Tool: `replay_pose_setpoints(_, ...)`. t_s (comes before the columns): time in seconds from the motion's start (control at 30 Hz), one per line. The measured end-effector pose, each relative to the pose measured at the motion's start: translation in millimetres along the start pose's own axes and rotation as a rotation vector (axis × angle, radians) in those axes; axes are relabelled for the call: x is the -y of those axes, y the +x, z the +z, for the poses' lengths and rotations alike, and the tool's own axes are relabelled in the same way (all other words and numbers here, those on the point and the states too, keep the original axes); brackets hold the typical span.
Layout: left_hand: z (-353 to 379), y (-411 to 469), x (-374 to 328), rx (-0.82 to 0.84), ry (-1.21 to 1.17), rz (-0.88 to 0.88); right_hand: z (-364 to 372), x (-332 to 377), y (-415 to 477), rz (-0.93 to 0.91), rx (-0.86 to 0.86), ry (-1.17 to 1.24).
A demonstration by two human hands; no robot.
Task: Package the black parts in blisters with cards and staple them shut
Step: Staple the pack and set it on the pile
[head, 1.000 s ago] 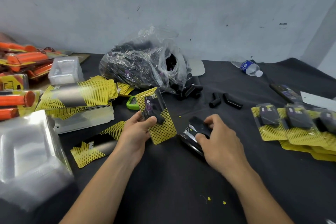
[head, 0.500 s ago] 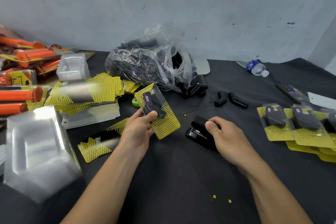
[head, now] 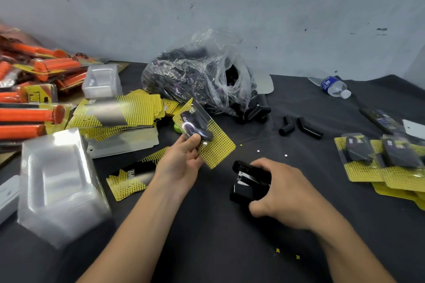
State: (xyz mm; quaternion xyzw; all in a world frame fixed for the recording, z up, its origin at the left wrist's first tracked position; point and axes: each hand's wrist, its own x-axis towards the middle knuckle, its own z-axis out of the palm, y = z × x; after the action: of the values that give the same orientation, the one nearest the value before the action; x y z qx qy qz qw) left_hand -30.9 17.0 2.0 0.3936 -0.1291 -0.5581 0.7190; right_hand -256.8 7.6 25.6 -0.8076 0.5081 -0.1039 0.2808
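My left hand (head: 181,161) pinches a blister pack (head: 204,135), a yellow dotted card with a black part under clear plastic, tilted above the dark table. My right hand (head: 282,190) grips a black stapler (head: 249,180) and holds it just off the table, below and right of the pack, its jaw end toward the pack. A clear bag of black parts (head: 197,76) sits behind. Two loose black parts (head: 301,127) lie to the right. Finished packs (head: 381,158) lie at the right edge.
Yellow cards (head: 119,110) are stacked at the left, one loose card (head: 131,177) near my left wrist. Clear blister stacks (head: 59,186) stand at front left. Orange-handled packaged goods (head: 34,89) fill the far left. A water bottle (head: 333,86) lies at the back right.
My right hand has closed round the stapler and lifted it, turning it toward the pack. My left hand has kept hold of the blister pack and tilted it slightly.
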Motion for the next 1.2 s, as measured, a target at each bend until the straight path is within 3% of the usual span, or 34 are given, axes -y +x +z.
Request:
replay_pose_setpoints(0.1, 3.6, -5.8, -4.7, 0.084, -0.160, -0.011, -0.2, 1.4, 0.9, -0.012, -0.023, 0.302)
replay_pose_setpoints(0.23, 8.9, -12.7, -4.7, 0.171, -0.158, 0.018, 6.8, 6.3, 2.7, -0.016, -0.001, 0.506)
replay_pose_setpoints(0.63, 15.7, -20.5, 2.2, 0.341, -0.071, 0.043, 11.6, 15.0, -1.0, -0.077, -0.033, 0.622)
replay_pose_setpoints(1.2, 15.9, -21.4, 3.5, 0.316, 0.018, 0.054, 15.3, 17.7, -0.2, -0.047, -0.081, 0.743)
